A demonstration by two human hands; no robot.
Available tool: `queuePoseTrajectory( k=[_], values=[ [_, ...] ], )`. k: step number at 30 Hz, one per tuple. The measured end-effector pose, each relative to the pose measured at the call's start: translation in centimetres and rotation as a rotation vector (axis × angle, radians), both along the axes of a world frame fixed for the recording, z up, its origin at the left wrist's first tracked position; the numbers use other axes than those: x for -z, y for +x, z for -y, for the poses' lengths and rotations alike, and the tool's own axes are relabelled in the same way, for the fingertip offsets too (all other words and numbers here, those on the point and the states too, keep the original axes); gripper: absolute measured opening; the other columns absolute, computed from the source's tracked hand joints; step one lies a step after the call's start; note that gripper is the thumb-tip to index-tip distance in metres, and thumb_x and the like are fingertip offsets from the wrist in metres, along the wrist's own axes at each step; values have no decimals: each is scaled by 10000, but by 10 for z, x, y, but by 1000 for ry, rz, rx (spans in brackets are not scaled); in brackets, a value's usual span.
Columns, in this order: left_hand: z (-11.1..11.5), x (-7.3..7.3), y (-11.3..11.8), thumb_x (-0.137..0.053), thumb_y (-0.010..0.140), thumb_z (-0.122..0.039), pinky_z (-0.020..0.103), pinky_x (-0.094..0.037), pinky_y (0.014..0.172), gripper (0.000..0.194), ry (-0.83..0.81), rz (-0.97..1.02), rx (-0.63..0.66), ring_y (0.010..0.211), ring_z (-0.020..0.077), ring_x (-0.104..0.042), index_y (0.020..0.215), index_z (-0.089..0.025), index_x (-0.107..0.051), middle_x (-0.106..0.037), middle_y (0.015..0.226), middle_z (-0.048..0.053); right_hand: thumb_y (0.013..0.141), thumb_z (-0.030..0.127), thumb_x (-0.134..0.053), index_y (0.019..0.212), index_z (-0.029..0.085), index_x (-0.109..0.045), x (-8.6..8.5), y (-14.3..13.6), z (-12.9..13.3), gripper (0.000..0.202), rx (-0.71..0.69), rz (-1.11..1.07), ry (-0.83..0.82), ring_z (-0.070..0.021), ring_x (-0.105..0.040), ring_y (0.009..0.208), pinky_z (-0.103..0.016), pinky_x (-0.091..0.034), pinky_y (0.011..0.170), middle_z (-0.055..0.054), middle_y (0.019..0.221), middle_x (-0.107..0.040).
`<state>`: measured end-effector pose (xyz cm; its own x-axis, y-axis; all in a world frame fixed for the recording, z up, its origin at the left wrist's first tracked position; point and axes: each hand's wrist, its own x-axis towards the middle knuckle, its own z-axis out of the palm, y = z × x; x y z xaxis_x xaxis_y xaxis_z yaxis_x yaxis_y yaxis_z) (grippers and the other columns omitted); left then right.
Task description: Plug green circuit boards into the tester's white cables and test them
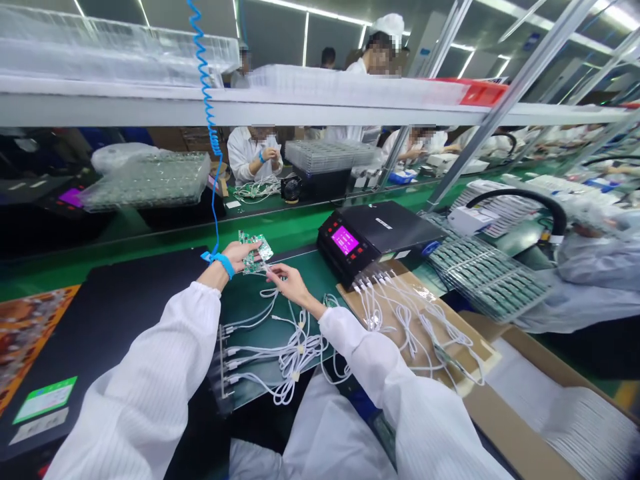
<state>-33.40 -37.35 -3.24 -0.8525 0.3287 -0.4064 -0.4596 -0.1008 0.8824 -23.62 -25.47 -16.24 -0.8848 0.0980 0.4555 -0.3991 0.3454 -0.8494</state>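
My left hand [241, 256], with a blue wrist strap [225, 263] and coiled cord, holds a green circuit board [254, 251] above the green mat. My right hand [287, 281] is closed on a white cable plug [266, 267] at the board's lower right edge; whether the plug sits in the board cannot be made out. Below both hands, white cables [300, 350] lie bundled on the mat, several of them running into a connector strip [223, 363] at the left. Right of my hands stands a black test box with a lit magenta screen [345, 240].
More white cables [410, 320] run from the test box over cardboard. Trays of circuit boards [490, 277] stand at the right, above an open carton [550, 373]. A black panel [125, 313] lies left. A metal shelf [300, 113] crosses overhead; people in white sit beyond and at the right.
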Motion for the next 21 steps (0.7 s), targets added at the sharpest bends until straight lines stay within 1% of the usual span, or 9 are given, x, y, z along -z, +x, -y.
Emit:
queuePoseTrajectory(
  k=[1,2,4,7,9,14,17,21],
  values=[
    [0,0,0,-739,821,60,295,-658,584,118,16,0,-14,565,194,-730,908,-14,-709,-746,724,135,956,422,-630,1026,175,-711,-3,2,-1,269,37,13,-119,-175,-732,829,-316,-565,816,-38,911,-755],
    [0,0,-1,-753,809,64,299,-667,614,141,30,0,-27,589,194,-739,916,-15,-707,-750,736,134,933,450,-647,1012,176,-710,-6,4,-1,292,65,15,-199,-172,-735,789,-312,-571,803,-28,873,-754],
    [-1,0,-1,-762,804,64,315,-680,661,158,54,2,-46,632,200,-754,930,-13,-706,-754,758,138,903,477,-666,985,178,-710,-11,6,0,313,118,-9,-264,-166,-725,733,-312,-576,786,-23,833,-745],
    [-1,0,-1,-755,811,68,316,-685,696,165,70,-5,-76,650,194,-758,946,-13,-704,-748,751,125,900,491,-648,945,185,-707,-13,8,1,316,220,-51,-289,-160,-696,688,-302,-570,728,-29,830,-737],
    [-1,0,-1,-749,815,73,303,-683,702,172,74,-14,-93,643,180,-754,953,-17,-702,-744,739,110,904,489,-639,919,187,-703,-13,7,2,309,264,-60,-309,-158,-684,678,-297,-563,710,-28,822,-732],
    [-1,0,-2,-742,821,77,284,-680,707,161,80,-30,-101,659,176,-760,939,-24,-700,-751,751,111,915,474,-631,899,191,-701,-11,6,4,292,261,-62,-321,-163,-681,689,-298,-553,731,-15,769,-714],
    [-1,0,-2,-768,800,73,305,-685,721,197,78,-33,-111,650,178,-757,960,-23,-705,-751,746,106,920,484,-622,907,189,-704,-11,5,5,307,266,-66,-319,-162,-682,694,-295,-551,733,-22,791,-724],
    [-1,-1,-1,-772,805,62,306,-684,734,194,71,-46,-121,650,176,-756,967,-17,-701,-747,737,103,921,496,-623,925,177,-709,-11,4,6,330,271,-81,-327,-162,-681,701,-297,-551,746,-29,810,-731]
  ],
)
